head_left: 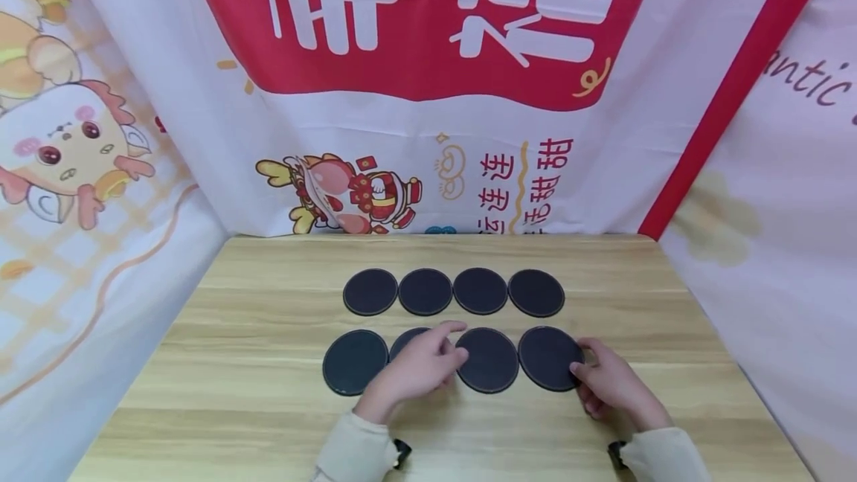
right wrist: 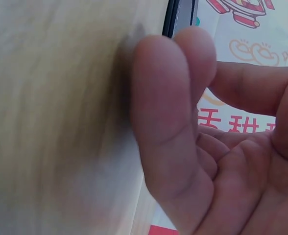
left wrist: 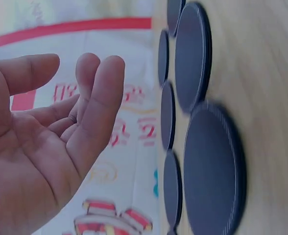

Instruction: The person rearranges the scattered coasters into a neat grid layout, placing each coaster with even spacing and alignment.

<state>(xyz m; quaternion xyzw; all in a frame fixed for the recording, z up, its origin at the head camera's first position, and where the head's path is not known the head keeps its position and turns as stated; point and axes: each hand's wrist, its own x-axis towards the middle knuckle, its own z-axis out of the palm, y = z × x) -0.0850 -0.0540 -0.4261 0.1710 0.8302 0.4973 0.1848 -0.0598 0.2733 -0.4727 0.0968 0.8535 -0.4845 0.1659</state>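
Several round black coasters lie flat on the table in a far row and a near row. My left hand (head_left: pixel 420 364) is above the near row, its loosely bent fingers holding nothing. It partly covers one near-row coaster (head_left: pixel 406 341), and its fingertips are by the coaster to the right (head_left: pixel 490 361). In the left wrist view, the left palm (left wrist: pixel 36 161) shows bare, apart from the coasters. My right hand (head_left: pixel 611 381) holds the right rim of the rightmost near coaster (head_left: pixel 549 358) between thumb and forefinger. Bent fingers (right wrist: pixel 161 98) hide most of that contact in the right wrist view.
The pale wooden table (head_left: pixel 254 393) ends at a hanging white and red printed cloth (head_left: pixel 428 117) behind it. More printed cloth stands to the left (head_left: pixel 100 266) and right (head_left: pixel 756 244). The far-row coasters (head_left: pixel 425 291) touch or nearly touch one another.
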